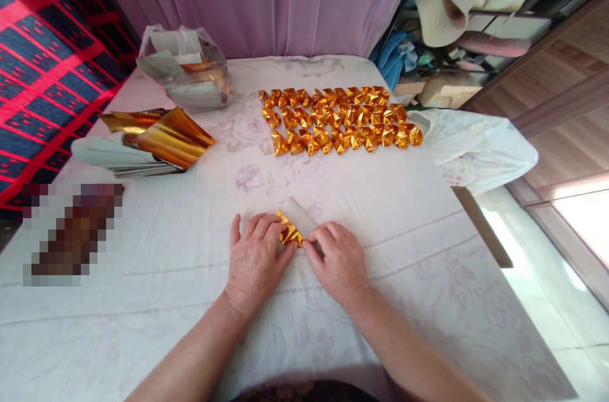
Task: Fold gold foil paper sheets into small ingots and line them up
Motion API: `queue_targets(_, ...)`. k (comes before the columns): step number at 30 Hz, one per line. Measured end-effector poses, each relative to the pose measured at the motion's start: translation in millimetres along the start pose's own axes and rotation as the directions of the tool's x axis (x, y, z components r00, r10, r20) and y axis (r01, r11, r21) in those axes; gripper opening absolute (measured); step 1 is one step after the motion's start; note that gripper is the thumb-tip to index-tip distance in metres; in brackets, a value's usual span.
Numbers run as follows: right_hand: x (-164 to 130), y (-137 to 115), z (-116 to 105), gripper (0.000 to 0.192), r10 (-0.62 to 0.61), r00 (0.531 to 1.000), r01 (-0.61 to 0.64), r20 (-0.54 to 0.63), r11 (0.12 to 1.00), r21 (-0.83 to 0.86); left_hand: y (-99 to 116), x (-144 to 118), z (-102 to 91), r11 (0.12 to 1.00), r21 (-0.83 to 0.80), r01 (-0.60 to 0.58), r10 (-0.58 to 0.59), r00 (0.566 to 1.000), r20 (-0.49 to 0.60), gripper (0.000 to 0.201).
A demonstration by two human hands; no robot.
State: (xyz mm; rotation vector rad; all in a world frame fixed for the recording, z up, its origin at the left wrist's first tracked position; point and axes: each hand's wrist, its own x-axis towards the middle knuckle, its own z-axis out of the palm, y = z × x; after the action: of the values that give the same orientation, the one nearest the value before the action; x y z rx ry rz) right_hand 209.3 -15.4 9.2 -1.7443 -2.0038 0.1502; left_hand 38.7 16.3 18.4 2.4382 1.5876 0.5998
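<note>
Bare forearms [202, 345] rest over the table [157, 231], and right between the hands, touching both, sits a folded foil paper [301, 214], its long axis slanting from far left to near right. Left hand [255, 256], outer fingers loosely spread, has thumb and forefinger closed on its crinkled gold; right hand [339, 262] pinches its near end. Beyond gleam three rows of faceted foil pieces [340, 141].

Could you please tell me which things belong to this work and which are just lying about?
Work, apparently: partly folded sheet between left hand and right hand, gold folded pieces, loose sheets, bagged sheets.
Probably lying about: pale cap, blue cloth.
</note>
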Motion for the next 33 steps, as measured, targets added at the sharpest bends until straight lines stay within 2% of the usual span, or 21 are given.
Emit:
queue_targets(18,1,-1,1,0.007,0.016,1.000,-0.016,-0.016,1.000,0.022,1,0,0.7,1.000,0.003,0.014,-0.014,1.000,0.016,0.019)
queue_targets(27,3,5,-1,0.009,0.037,0.997,-0.048,0.070,0.986,0.162,0,0,1.4,1.000,-0.005,0.013,-0.012,1.000,0.022,0.018)
queue_targets(33,2,13,-4,0.017,-0.003,0.996,-0.021,0.093,0.965,0.262,0,0,0.9,1.000,-0.008,0.011,-0.011,1.000,0.017,0.015)
